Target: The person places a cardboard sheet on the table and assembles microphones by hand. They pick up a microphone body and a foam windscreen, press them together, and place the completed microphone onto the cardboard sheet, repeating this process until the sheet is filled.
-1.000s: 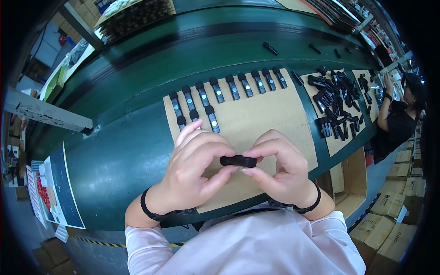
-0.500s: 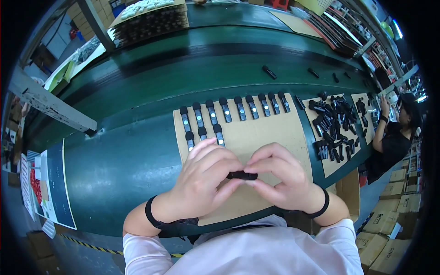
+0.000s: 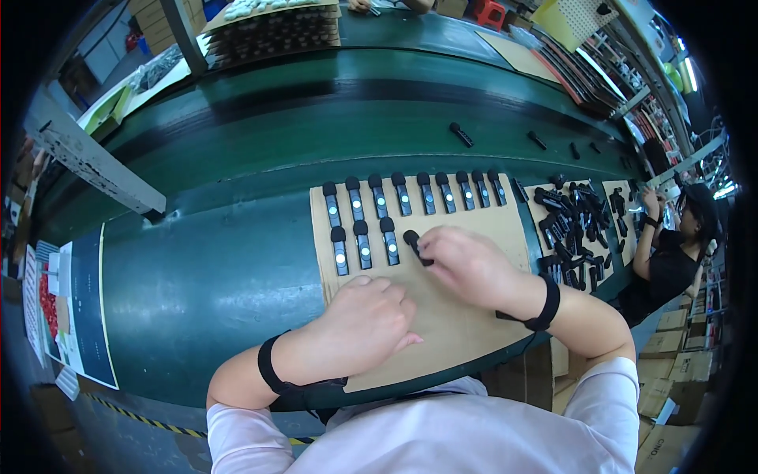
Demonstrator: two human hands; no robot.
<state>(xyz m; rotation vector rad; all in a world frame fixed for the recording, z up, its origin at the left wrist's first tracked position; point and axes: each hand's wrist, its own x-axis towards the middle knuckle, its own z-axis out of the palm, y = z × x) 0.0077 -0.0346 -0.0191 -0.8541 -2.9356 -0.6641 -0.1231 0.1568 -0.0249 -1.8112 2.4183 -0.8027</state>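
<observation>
Head view: the right hand (image 3: 472,267) pinches a black, round-headed stick device (image 3: 411,238) at the tan cardboard sheet (image 3: 466,340), beside three placed below nine; left hand's (image 3: 369,322) curled fingers' grip cannot be told. A jumbled black device heap (image 3: 570,215) remains unarranged.

"What is at the centre of the scene?"

"A worker's right-hand grip (image 3: 467,265) pinches a small black microphone (image 3: 412,239), tilted, just beside a lower row (image 3: 363,245) of three on a cardboard sheet (image 3: 474,340). Whether it touches the sheet cannot be told."

"And the left?"

"The left-hand grip (image 3: 367,320), fingers curled and palm hidden, is near that row, on the worker's side. A black wristband (image 3: 272,365) circles each wrist."

"What else fills the green tabletop (image 3: 205,292)?"

"Nine microphones form an upper row (image 3: 402,194). At right, a jumbled pile (image 3: 570,217) of black devices lies on separate cardboard. Beyond stands a co-worker (image 3: 667,259) in black, one forearm raised."
</observation>
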